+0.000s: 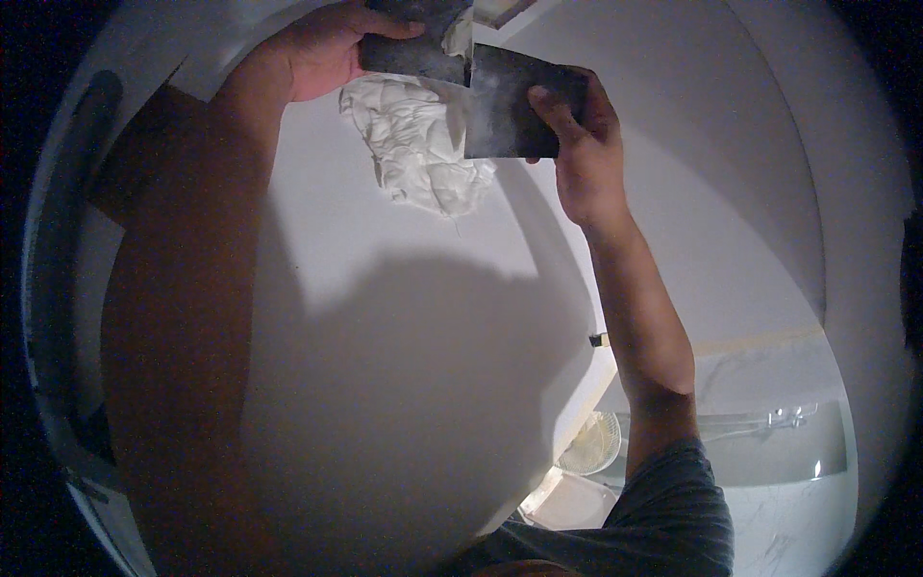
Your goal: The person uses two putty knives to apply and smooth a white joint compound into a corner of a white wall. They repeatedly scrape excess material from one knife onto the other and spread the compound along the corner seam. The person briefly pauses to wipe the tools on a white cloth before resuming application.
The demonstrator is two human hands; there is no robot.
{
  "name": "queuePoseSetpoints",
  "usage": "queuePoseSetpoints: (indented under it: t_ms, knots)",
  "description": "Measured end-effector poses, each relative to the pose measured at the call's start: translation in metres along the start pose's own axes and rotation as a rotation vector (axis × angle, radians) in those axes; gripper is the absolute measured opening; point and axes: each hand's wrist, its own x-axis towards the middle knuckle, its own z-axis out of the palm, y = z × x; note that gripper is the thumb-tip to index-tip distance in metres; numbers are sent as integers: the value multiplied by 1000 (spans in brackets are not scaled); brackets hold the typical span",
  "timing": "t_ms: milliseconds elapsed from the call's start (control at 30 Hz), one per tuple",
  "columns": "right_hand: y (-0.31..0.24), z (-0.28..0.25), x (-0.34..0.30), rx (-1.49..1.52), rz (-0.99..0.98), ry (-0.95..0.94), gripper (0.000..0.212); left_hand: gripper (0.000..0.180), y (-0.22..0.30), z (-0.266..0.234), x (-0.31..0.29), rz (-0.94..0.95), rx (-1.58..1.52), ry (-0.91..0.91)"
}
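Two bare arms (183, 365) nearest, one grey sleeve (663, 500) lower right. Left hand (332, 53) grips one dark plate (409, 53), pale paste near its edge; right hand (586, 154) grips a second dark plate (505, 111), whitish smears. Both plates top centre, side by side, contact unclear. One crumpled white bundle (409, 139) just below. Smooth white surface (308, 221), large shadow across. Room: one round ribbed item (593, 444), pale veined panel (779, 500).
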Motion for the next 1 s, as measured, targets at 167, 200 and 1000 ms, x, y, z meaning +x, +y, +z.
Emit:
queuePoseSetpoints:
  t_ms: [167, 200, 1000]
  knots:
    - [8, 4, 2, -34, -5, 19, 23, 65, 0, 4, -1, 38, 15, 16]
    - [9, 4, 3, -27, 8, 11, 23, 65, 0, 5, -1, 31, 16, 19]
    - [16, 5, 5, -106, -28, 21, 22, 59, -3, -2, 2, -21, 5, -4]
